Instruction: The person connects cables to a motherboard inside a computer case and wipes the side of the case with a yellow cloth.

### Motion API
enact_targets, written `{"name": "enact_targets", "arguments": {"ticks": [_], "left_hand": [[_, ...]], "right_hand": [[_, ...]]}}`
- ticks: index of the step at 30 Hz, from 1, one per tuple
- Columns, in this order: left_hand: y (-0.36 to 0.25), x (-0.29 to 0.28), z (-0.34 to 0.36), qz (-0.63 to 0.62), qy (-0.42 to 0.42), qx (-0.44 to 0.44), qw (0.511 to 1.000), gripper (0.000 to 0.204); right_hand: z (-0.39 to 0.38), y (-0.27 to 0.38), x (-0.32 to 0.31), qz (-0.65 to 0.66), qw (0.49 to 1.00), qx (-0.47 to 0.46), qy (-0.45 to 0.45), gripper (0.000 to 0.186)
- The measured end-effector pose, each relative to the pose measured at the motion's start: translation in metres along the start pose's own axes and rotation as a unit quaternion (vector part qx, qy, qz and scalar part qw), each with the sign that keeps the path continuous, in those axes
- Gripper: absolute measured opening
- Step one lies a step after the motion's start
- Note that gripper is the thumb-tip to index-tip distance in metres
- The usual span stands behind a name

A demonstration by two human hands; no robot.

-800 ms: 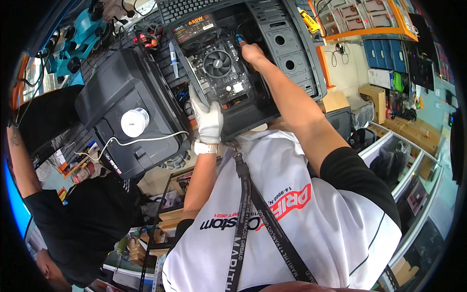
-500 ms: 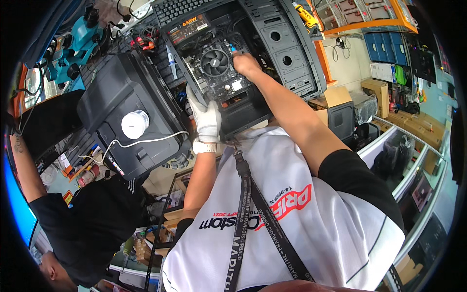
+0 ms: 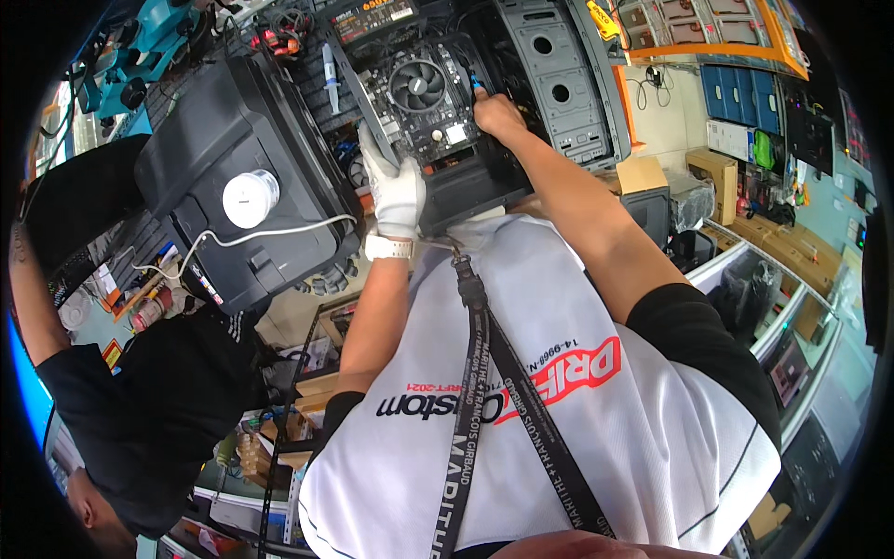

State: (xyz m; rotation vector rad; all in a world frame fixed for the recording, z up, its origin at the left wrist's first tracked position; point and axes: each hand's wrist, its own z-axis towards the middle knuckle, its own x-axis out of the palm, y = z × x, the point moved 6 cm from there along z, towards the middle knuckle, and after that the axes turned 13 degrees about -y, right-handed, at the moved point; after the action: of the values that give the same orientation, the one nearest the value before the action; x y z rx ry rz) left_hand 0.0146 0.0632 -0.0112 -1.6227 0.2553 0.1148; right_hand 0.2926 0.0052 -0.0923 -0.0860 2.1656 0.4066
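Has hands apart. Braces near-left corner of open black PC case (image 3: 470, 191) with gloved left hand (image 3: 395, 191), fingers along outer wall, thumb toward near edge; likely to stop case from shifting. Cannot tell whether clamped or merely pressed there. Reaches inside with bare right hand (image 3: 499, 114), fingers closed round slim blue-ended item (image 3: 476, 83) beside motherboard (image 3: 447, 114); probably ungloved for finer feel. Cannot make out far end of item. Has case laid open side up, right in front of torso, presumably for access from above.

Outward, count: one cooler fan (image 3: 417, 87) on one motherboard; one power supply (image 3: 372, 19) at far end; two round holes in metal panel (image 3: 549, 70) at right of case. Left of case: one syringe-like tube (image 3: 331, 79), probably parked within reach; one bulky black machine (image 3: 251, 140); one white tub (image 3: 250, 198) on top, likely using flat lid as spare shelf; one pale cable (image 3: 279, 226) draped across. Farther out: one yellow tool (image 3: 602, 19) beyond panel; one co-worker (image 3: 149, 429) at left; several cardboard boxes (image 3: 712, 177) at right, overlapping, cannot total.
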Motion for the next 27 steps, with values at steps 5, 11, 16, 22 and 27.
{"name": "enact_targets", "arguments": {"ticks": [5,11,16,22,27], "left_hand": [[0.007,-0.008,-0.007,0.037,-0.003,0.007,0.999,0.096],[-0.001,-0.001,-0.003,0.023,0.0,0.023,0.999,0.096],[-0.001,0.001,-0.011,0.034,-0.002,0.003,0.999,0.1],[0.002,-0.008,-0.006,0.018,-0.035,0.034,0.999,0.094],[-0.01,-0.015,-0.013,0.041,-0.006,-0.021,0.999,0.095]], "right_hand": [[-0.009,0.023,-0.021,-0.008,0.998,-0.066,-0.012,0.08],[-0.001,-0.005,0.006,-0.023,0.996,-0.079,-0.037,0.076],[0.015,0.026,-0.025,0.066,0.997,-0.031,-0.009,0.083],[-0.017,0.007,-0.014,0.032,0.999,-0.035,-0.019,0.083],[0.026,0.022,0.002,0.073,0.994,0.037,-0.074,0.073]]}}
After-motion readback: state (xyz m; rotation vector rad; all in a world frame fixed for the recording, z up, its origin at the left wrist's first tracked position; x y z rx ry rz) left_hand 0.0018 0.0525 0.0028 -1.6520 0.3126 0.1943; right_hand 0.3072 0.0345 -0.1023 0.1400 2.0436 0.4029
